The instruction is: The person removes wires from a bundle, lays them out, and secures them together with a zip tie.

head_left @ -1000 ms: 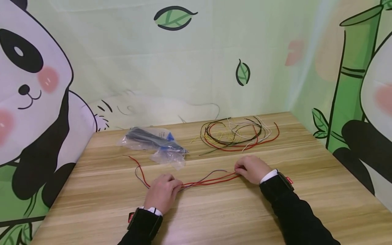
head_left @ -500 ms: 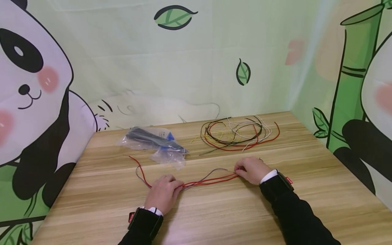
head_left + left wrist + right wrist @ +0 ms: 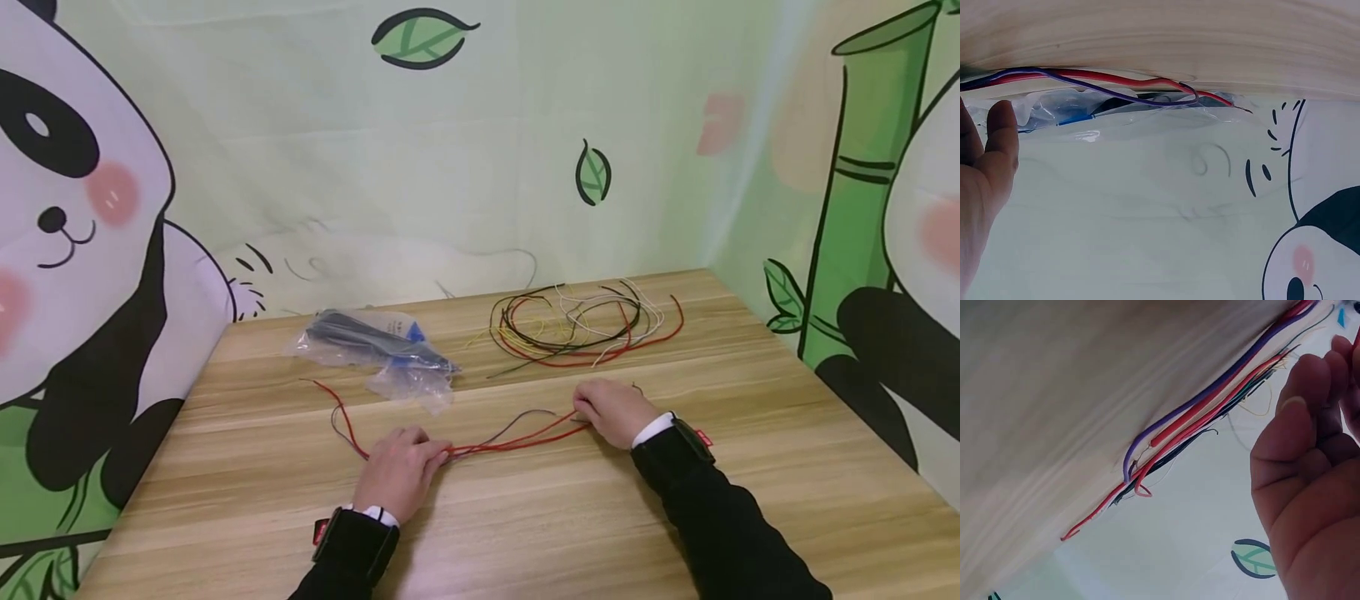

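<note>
Red wires (image 3: 517,445) and a thin purple wire (image 3: 510,427) lie across the wooden table between the hands. The left hand (image 3: 397,471) holds them down near the middle, thumb and fingers pinching the bundle; its left ends fan out past the hand. At the bundle's right end, the right hand (image 3: 618,412) pinches a red wire, while another red strand passes under its fingers. The right wrist view shows that hand's curled fingers (image 3: 1304,381), plus a bared red wire end (image 3: 1163,434) beside the bent purple wire. The left hand's fingertips are hidden in the head view.
Behind the hands, a clear plastic bag (image 3: 390,379) with dark tubes (image 3: 360,337) lies at centre left. A loose coil of black, red, yellow and white wires (image 3: 577,362) sits at the back right. Panda-print cloth (image 3: 450,167) stands along the table's back and sides.
The right fingers have risen slightly, and the red wire at their tips now angles up away from the other red strand. The left hand keeps its place on the bundle.
</note>
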Demonstrator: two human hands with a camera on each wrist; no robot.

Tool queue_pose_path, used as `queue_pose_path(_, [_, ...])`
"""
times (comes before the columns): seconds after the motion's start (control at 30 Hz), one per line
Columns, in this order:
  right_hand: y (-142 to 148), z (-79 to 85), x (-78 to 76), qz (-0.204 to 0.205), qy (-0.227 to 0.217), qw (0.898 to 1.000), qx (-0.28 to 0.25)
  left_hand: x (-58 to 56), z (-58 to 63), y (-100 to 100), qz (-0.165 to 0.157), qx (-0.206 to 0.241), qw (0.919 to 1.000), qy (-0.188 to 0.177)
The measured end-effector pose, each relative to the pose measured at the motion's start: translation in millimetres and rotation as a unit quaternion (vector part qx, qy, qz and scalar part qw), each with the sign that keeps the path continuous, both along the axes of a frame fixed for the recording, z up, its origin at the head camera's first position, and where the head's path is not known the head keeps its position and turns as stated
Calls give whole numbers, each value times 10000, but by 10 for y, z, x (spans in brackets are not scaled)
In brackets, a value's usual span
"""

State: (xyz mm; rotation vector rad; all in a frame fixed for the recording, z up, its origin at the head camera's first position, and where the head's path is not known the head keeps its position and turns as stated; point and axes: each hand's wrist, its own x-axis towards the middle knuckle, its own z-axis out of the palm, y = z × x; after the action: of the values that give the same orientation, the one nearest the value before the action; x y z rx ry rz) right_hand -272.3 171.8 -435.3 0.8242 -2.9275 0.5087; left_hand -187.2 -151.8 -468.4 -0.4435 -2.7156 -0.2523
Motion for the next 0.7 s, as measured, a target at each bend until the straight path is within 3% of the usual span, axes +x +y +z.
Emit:
queue_pose_path(0.4, [-53, 24, 48, -56, 158, 9994, 310, -21, -25, 11, 143, -346, 9993, -64])
queue_pose_path(0.7, [-66, 21, 67, -110, 217, 9996, 159, -10, -7, 31, 190, -147, 9994, -256])
